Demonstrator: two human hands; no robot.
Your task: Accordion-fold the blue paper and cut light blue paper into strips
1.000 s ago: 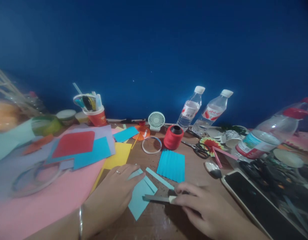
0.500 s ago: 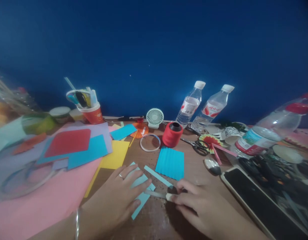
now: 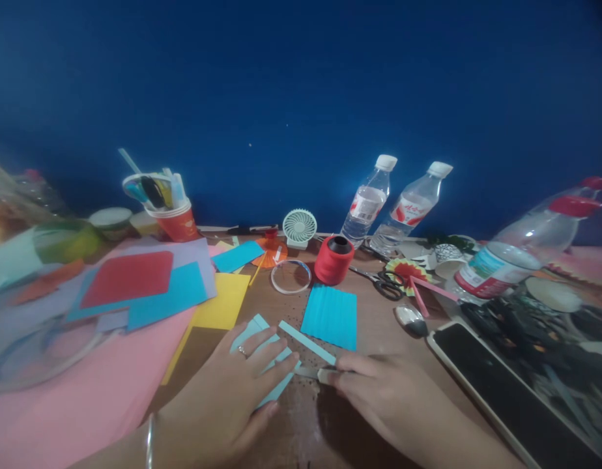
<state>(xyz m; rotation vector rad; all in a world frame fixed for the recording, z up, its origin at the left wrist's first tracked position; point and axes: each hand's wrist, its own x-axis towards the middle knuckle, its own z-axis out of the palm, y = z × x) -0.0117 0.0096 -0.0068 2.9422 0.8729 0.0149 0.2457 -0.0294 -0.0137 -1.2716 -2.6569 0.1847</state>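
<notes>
My left hand point(image 3: 252, 378) lies flat with fingers spread over pale blue paper point(image 3: 258, 326), pressing it to the table. A ring and a bracelet are on this hand and wrist. My right hand point(image 3: 374, 391) is closed around a small knife point(image 3: 326, 376) with a pale handle. Its thin blade points left and touches or nearly touches the paper by my left fingertips; the exact contact is unclear. A narrow pale blue strip point(image 3: 308, 342) lies loose just beyond the blade. Farther back rests a pleated bright blue sheet point(image 3: 329, 316).
A red thread spool point(image 3: 334, 259), a clear ring point(image 3: 290, 277) and black scissors point(image 3: 389, 285) lie behind. On the right are a phone point(image 3: 496, 397), a spoon point(image 3: 411, 320) and a large bottle point(image 3: 506, 260). Pink paper point(image 3: 100, 397) covers the left side.
My right hand has closed more tightly around the knife and moved slightly left and up. My left hand still covers the paper. The whole view has shifted a little.
</notes>
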